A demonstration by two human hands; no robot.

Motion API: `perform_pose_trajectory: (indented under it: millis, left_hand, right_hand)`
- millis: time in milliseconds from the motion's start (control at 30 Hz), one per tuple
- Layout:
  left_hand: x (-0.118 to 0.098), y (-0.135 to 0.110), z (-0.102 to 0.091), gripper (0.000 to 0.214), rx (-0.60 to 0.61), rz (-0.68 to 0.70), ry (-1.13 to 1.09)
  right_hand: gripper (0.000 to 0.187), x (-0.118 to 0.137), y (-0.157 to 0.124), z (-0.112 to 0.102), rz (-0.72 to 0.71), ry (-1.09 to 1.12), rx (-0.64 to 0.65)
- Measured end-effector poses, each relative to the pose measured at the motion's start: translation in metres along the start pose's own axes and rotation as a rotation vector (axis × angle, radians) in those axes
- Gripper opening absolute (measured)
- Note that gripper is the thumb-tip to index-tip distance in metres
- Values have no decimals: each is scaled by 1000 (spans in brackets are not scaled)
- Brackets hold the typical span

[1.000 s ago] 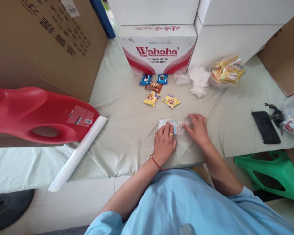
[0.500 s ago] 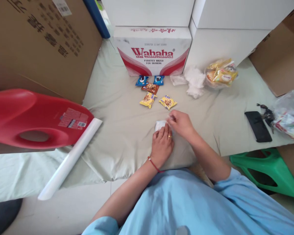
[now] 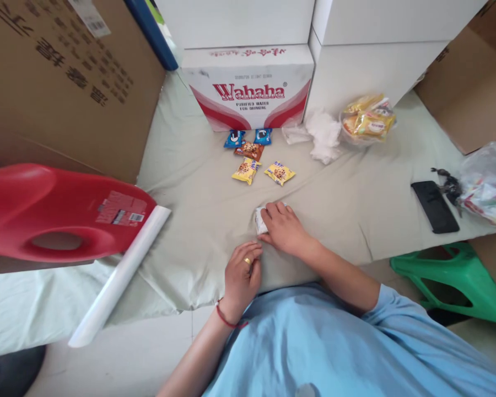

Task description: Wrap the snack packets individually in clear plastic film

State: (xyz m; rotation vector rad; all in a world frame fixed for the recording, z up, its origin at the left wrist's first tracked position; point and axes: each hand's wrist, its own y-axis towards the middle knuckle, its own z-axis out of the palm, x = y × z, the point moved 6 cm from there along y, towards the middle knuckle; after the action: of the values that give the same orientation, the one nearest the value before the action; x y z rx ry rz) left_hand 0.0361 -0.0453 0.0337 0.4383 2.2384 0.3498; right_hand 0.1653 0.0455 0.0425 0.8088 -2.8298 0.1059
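Observation:
My right hand point(image 3: 284, 227) lies palm down over a folded clear plastic packet point(image 3: 261, 219) on the pale green cloth point(image 3: 198, 187), fingers pressed on it; only the packet's left end shows. My left hand point(image 3: 242, 273) rests near the cloth's front edge, fingers loosely curled, holding nothing, a short way below and left of the packet. Beyond the packet lie several small snack packs: two yellow point(image 3: 245, 170) point(image 3: 279, 173), one brown point(image 3: 248, 150) and two blue point(image 3: 235, 138).
A Wahaha box point(image 3: 248, 88) stands at the back, white boxes beside it. Crumpled tissue point(image 3: 323, 130), a bag of snacks point(image 3: 367, 122), a black phone point(image 3: 435, 206), keys and another bag point(image 3: 485, 184) lie right. A red stool point(image 3: 58, 215), white roll point(image 3: 119, 275) and cardboard box sit left.
The packet has been folded from a long strip into a small bundle. My right hand moved left onto it. My left hand pulled back off it toward the cloth's front edge.

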Motion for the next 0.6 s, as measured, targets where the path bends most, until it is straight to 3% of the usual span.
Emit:
perform_pose_trajectory:
  millis: [200,333,400,467,600]
  left_hand:
    - [10,8,-11,21,-159,-229,-144]
    - [19,13,-7,25,-210,-531,-360]
    - [20,19,5,44,-176,-661,-583]
    - [16,28,22,57,-90,-749,-821]
    - [10,44,45,50,-9,-796,-975]
  right_hand:
    - [26,-13,1,-11,-12,116,-68]
    - [29,-41,-9,-33,105,600,-295]
    - [31,-53,-14,-32,188,941,-333]
    - [32,-56,-17,-20,251,1214,-268]
    - [33,-51,-27,3,325,1399,-196]
